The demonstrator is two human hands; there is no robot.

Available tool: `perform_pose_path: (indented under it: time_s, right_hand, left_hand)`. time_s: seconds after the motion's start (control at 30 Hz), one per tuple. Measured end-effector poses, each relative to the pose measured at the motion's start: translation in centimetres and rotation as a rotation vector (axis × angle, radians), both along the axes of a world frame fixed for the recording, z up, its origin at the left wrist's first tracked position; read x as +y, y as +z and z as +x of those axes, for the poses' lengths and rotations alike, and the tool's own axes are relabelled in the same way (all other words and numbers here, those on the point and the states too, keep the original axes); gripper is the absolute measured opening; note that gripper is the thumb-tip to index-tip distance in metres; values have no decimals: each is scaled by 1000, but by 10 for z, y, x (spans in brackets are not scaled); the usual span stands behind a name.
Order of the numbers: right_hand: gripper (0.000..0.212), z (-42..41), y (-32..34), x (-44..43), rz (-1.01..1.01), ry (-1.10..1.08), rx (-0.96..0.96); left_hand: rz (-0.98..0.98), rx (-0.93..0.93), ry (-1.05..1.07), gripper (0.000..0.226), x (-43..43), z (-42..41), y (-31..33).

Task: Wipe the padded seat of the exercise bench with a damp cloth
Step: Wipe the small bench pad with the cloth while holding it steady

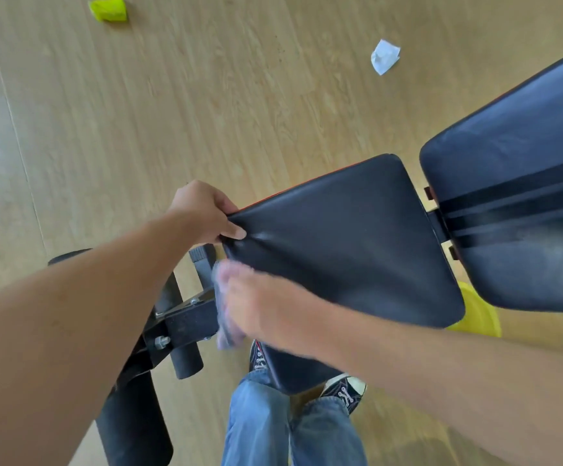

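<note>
1. At the narrow near end of the padded seat (347,250), the left hand (202,210) has its grip clamped on the corner of the dark cover, thumb on top and fingers curled under the edge.
2. The right hand (260,304) presses a damp cloth (223,317) flat against the same end of the seat; it is blurred, so whether its grip is closed on the cloth or merely lying flat on it cannot be told.
3. The cloth peeks out pale grey beyond the fingers, over the seat's near edge and just above the black frame (186,321).
4. The seat's wide part shows no clear wet streaks, so judging by this the wiping looks early or midway; most of the surface seems left.
5. The backrest pad (515,203) lies beyond, untouched by either hand.
6. A crumpled white scrap (384,57) and a yellow-green object (109,9) lie on the wooden floor (172,95).
</note>
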State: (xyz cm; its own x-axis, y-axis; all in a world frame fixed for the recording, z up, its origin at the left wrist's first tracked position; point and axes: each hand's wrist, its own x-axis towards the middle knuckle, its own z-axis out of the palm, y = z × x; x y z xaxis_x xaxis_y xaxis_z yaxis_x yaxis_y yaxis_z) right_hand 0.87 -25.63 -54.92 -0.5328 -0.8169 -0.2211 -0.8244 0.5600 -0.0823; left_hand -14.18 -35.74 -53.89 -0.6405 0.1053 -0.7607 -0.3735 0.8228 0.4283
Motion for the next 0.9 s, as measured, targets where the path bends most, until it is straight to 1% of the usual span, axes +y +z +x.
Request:
perform_pose_path:
  time_s: [0.03, 0.07, 0.1, 0.13, 0.17, 0.23, 0.27, 0.3, 0.33, 0.37, 0.4, 0.43, 0.47, 0.5, 0.53, 0.57, 0.6, 0.63, 0.67, 0.7, 0.73, 0.77, 0.8, 0.83, 0.87, 0.9]
  right_hand:
    - [26, 23, 0, 5, -53, -40, -67]
    - [16, 40, 3, 16, -115, -83, -103]
    - [15, 46, 2, 35, -153, -116, -67]
    - [20, 43, -3, 59, -193, -222, 0]
    - [24, 35, -3, 86, -258, -441, 69]
    - [26, 11, -8, 129, -403, -1039, 172]
    - [26, 2, -9, 135, -418, -1281, 209]
    - [26, -4, -13, 125, -440, -1451, 209]
    - [27, -6, -19, 103, -465, -1521, 185]
    - [26, -3, -23, 75, -509, -1474, 167]
    - [27, 2, -24, 44, -552, -1317, 126]
    - [29, 8, -22, 17, -539, -1059, 51]
    - [34, 13, -15, 4, -430, -779, -10]
    - [38, 10, -16, 11, -321, -543, 29]
    - [40, -1, -20, 32, -249, -470, 96]
    - [38, -15, -22, 53, -226, -623, 99]
    - [32, -31, -22, 73, -295, -900, 99]
    - [24, -43, -22, 89, -396, -1184, 144]
    - [22, -48, -21, 89, -428, -1374, 160]
    - [24, -49, -18, 73, -425, -1416, 132]
    - [27, -42, -19, 47, -393, -1315, 68]
    - [31, -28, -19, 19, -372, -1147, -8]
    - [35, -11, -17, -2, -325, -921, -52]
    - [38, 0, -14, -7, -341, -726, -81]
    - [41, 3, -12, 2, -307, -598, -93]
    - [40, -2, -13, 17, -224, -552, -31]
  left_hand:
    - [0, 2, 0, 29, 0, 0, 0]
    - [-4, 7, -8, 28, 1, 1, 0]
    - [-4, 11, -12, 28, 2, 1, 0]
    - [-1, 13, -10, 29, 3, 1, 0]
    - [3, 11, -5, 29, 4, 0, 0]
    - [1, -2, -2, 29, 3, 1, 0]
    - [5, -16, 3, 28, 2, 2, 1]
    - [14, -32, 8, 27, 1, 2, 1]
    - [21, -48, 4, 27, 0, 3, 2]
    - [25, -71, -1, 26, -1, 3, 3]
    - [35, -107, 11, 26, -3, 2, 5]
    - [55, -161, 48, 25, -5, 1, 9]
    - [80, -228, 96, 27, -5, -1, 14]
    - [103, -286, 146, 34, -3, -2, 19]
    - [118, -317, 186, 39, 1, -2, 24]
    - [117, -322, 221, 40, 3, -3, 26]
    - [107, -315, 254, 37, 5, -3, 28]
    - [94, -307, 277, 35, 6, -3, 30]
    - [88, -308, 298, 33, 6, -3, 31]
    - [88, -305, 319, 32, 7, -3, 30]
    - [96, -311, 338, 31, 9, -3, 31]
    - [105, -316, 341, 30, 10, -2, 33]
    - [114, -318, 338, 29, 11, -1, 33]
    - [117, -320, 331, 29, 11, 0, 33]
    - [114, -322, 329, 30, 12, 2, 34]
    - [121, -335, 340, 31, 13, 3, 34]
